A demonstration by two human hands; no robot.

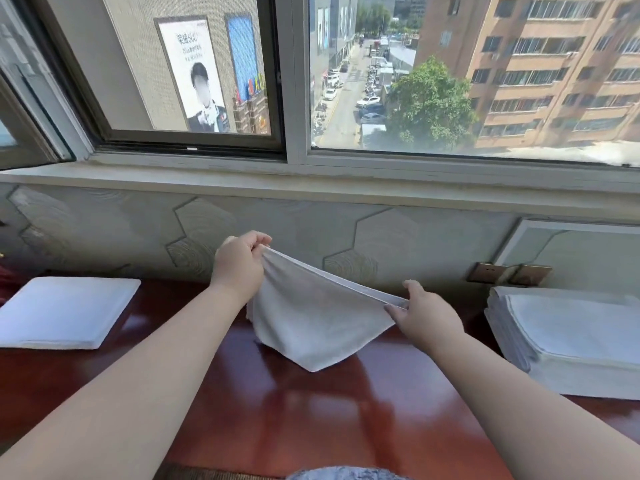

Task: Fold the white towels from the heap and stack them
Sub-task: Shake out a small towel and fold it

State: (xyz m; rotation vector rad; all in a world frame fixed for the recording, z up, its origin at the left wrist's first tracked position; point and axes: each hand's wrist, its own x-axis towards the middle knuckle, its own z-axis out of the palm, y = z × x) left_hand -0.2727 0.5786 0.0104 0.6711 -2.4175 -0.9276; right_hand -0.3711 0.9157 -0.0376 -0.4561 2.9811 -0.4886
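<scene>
A white towel (313, 322) hangs doubled over above the red-brown table (294, 410), its lowest corner touching the tabletop. My left hand (239, 263) pinches its upper left corner, held higher. My right hand (422, 315) pinches the upper right corner, lower down. A folded white towel (65, 311) lies flat at the left of the table. A tall pile of flat white towels (571, 337) sits at the right edge.
A wall with hexagon panels (311, 233) rises right behind the table, under a wide window sill (311, 178). Two wall sockets (509, 273) sit just above the right pile. A bare stretch of tabletop lies between my arms.
</scene>
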